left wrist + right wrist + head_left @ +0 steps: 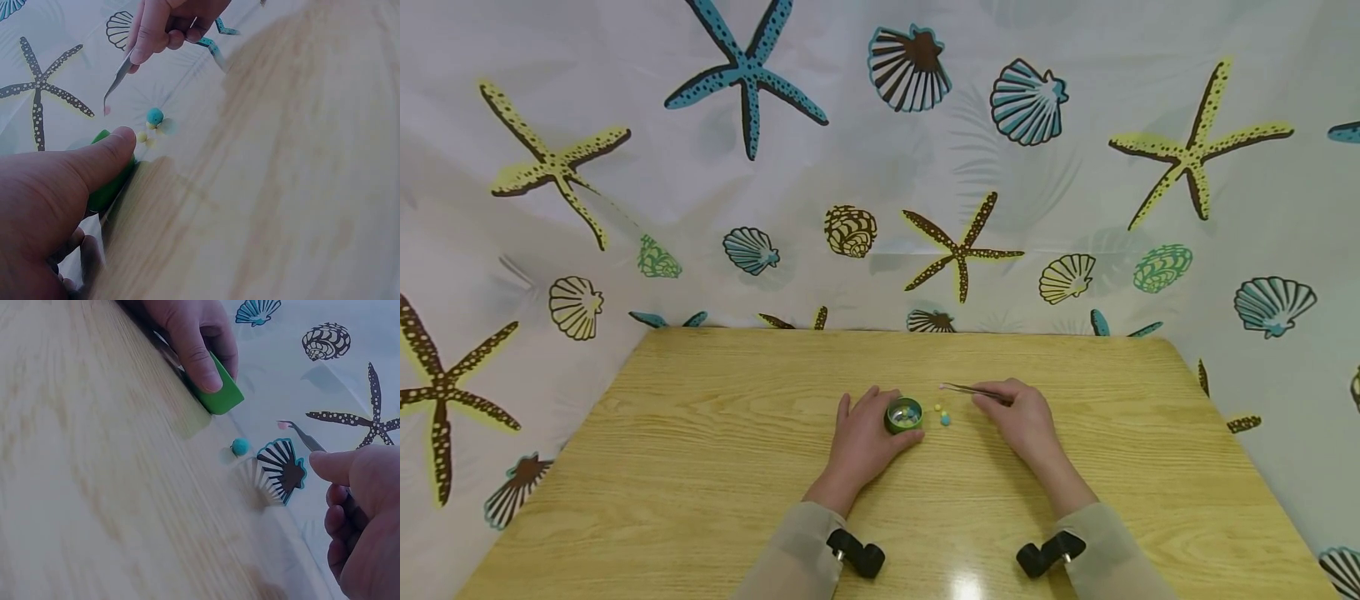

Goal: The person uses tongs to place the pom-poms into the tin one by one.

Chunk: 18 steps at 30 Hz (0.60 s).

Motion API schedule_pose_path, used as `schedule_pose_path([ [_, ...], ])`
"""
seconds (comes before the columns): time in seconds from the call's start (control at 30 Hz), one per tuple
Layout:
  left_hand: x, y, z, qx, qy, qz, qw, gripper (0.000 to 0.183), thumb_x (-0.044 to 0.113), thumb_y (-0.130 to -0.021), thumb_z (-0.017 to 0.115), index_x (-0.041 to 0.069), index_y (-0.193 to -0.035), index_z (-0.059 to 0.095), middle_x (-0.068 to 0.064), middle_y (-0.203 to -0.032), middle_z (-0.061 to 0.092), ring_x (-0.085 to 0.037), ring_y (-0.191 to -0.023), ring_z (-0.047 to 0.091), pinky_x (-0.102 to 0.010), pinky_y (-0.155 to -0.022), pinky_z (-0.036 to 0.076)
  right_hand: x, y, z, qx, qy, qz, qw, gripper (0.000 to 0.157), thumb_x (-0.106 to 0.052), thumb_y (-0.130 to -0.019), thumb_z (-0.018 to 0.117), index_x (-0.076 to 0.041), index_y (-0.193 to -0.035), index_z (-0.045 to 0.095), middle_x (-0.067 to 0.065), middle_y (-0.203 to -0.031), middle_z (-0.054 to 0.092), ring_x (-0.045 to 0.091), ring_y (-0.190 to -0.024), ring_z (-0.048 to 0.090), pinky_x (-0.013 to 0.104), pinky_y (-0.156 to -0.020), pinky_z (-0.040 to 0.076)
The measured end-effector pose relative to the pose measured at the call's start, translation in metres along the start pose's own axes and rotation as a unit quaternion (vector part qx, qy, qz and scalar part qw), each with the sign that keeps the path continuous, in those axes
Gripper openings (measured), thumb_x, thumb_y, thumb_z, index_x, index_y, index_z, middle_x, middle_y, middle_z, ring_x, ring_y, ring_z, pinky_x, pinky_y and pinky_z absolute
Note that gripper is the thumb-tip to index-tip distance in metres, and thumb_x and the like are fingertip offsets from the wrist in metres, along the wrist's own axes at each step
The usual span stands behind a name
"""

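My left hand (867, 433) grips a small round green tin (904, 415) from its left side, thumb along the near wall. Inside the tin lie several small coloured balls. Pinched in my right hand (1021, 417) is a pair of bent-tip metal tweezers (973, 390) pointing left. A tiny pink ball (284, 425) sits between the tweezer tips, a short way right of the tin. On the table just beside the tin are a blue ball (945, 420) and small yellow balls (142, 136).
The wooden table (715, 417) spreads around both hands. Behind it hangs a white cloth (820, 167) printed with starfish and shells, which also runs down both sides. Black camera mounts (857, 554) sit on the sleeves.
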<state>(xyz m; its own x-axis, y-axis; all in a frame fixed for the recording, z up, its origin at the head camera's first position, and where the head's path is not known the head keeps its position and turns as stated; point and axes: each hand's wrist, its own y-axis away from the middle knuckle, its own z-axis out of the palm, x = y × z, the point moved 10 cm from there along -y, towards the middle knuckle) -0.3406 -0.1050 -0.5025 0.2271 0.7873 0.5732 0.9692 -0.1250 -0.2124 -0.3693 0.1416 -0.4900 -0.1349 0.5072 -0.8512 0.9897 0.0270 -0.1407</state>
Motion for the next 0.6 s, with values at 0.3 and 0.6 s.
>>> schedule_pose_path([
  [0.3,0.001,0.001,-0.001,-0.001,0.002,0.001,1.0,0.074,0.045,-0.093,0.091,0.006,-0.151,0.065,-0.016,-0.152,0.065,-0.039,-0.155,0.046,-0.067,-0.133,0.011,-0.019,0.006,0.005,-0.009,-0.017,-0.02,1.0,0.02,-0.018,-0.103,0.082,-0.01,-0.121,0.086,0.003,-0.1,0.074,0.021,-0.085,0.06,0.031,-0.071,0.049],
  [0.6,0.001,0.001,0.0,-0.002,-0.003,0.003,1.0,0.075,0.046,-0.094,0.09,0.006,-0.152,0.065,-0.015,-0.152,0.065,-0.039,-0.156,0.046,-0.067,-0.133,0.012,-0.033,0.01,0.018,-0.028,-0.013,-0.043,0.999,0.018,-0.017,-0.103,0.082,-0.01,-0.119,0.087,0.002,-0.095,0.071,0.02,-0.081,0.056,0.03,-0.068,0.046],
])
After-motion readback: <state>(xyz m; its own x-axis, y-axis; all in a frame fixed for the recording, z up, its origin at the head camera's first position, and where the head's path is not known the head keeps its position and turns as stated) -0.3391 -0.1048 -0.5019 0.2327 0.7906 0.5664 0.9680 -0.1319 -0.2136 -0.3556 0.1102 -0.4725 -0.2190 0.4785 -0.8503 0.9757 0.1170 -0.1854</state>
